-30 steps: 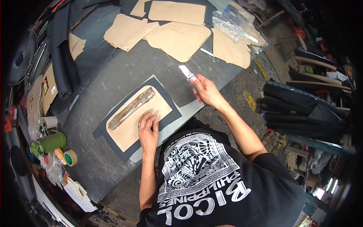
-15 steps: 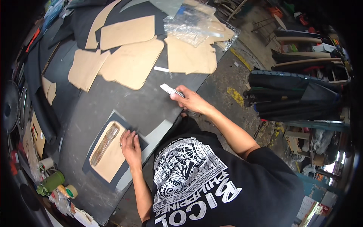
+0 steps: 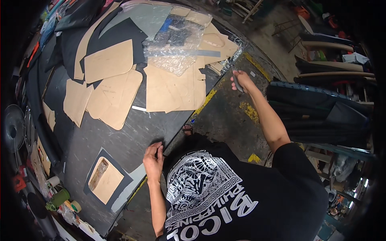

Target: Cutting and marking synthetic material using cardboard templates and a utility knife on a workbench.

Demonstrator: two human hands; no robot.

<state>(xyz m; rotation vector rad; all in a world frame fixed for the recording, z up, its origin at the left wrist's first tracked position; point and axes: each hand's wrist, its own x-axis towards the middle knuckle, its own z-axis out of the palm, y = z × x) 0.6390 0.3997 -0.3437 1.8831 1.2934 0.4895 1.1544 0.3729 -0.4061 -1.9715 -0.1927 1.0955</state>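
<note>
My right hand (image 3: 242,81) is out past the table's right edge, closed around a dark-handled tool (image 3: 237,83). A thin dark end of the tool points toward the far table corner; its exact kind is unclear. Near the table's front edge, my left hand (image 3: 153,160) has its fingers loosely stretched and holds nothing. To its left, a tan board template (image 3: 111,185) with rounded corners lies on a piece of dark sheet material (image 3: 126,179). A worn brown bar (image 3: 98,175) rests along the template's left side.
Several tan templates (image 3: 116,98) cover the far table, some beneath clear plastic wrap (image 3: 173,50). A short white strip (image 3: 139,109) lies nearby. Rolls of tape (image 3: 76,206) and a green cylinder (image 3: 60,197) sit at left. Dark material (image 3: 317,102) hangs at right.
My right hand has swung away and to the right with the tool. My left hand has lifted off the template and moved right. The view has shifted, so the table pieces appear lower.
</note>
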